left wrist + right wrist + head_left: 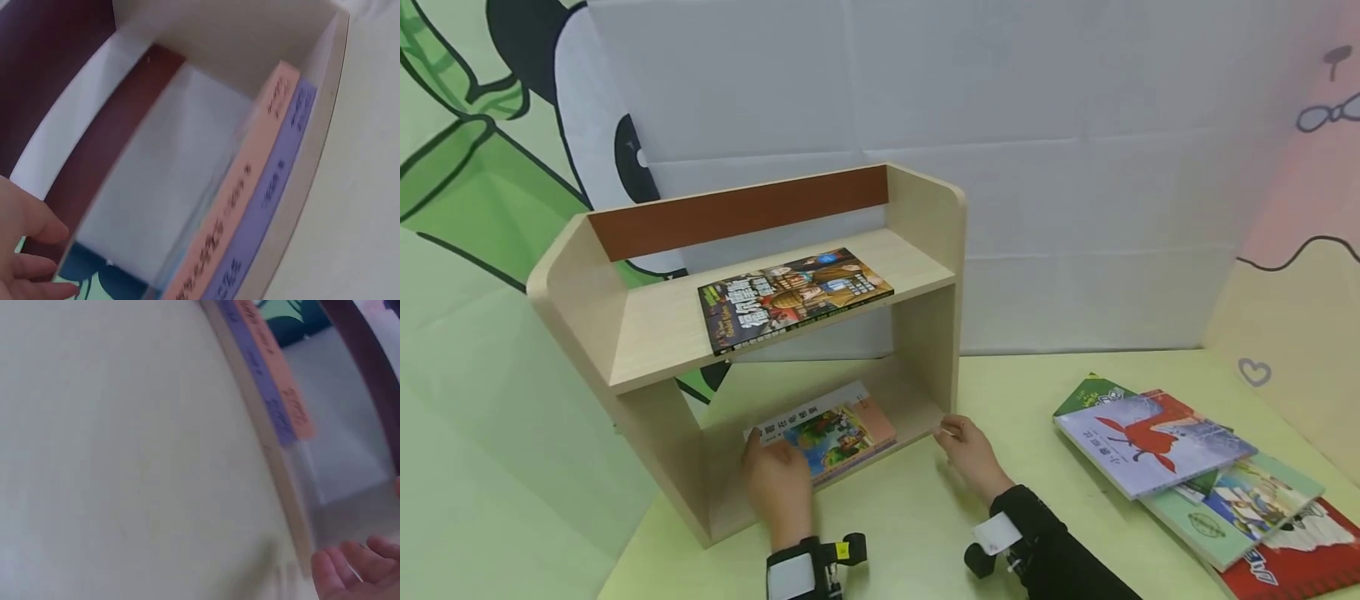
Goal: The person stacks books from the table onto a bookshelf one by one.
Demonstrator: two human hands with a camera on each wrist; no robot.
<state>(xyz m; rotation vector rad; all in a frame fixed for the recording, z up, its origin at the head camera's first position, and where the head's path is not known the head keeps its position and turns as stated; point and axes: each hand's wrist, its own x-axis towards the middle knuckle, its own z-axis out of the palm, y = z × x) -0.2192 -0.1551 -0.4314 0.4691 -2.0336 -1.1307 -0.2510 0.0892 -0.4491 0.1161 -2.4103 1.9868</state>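
A salmon-and-white paperback book with a colourful cover picture lies flat on a lavender-spined book, both on the lower board of a pale wooden two-tier bookshelf on the light yellow-green desk. The left hand is at the pair's left end, fingers relaxed and parted; whether it touches them I cannot tell. The right hand, loosely bent and holding nothing, is beside the bookshelf's lower right front corner
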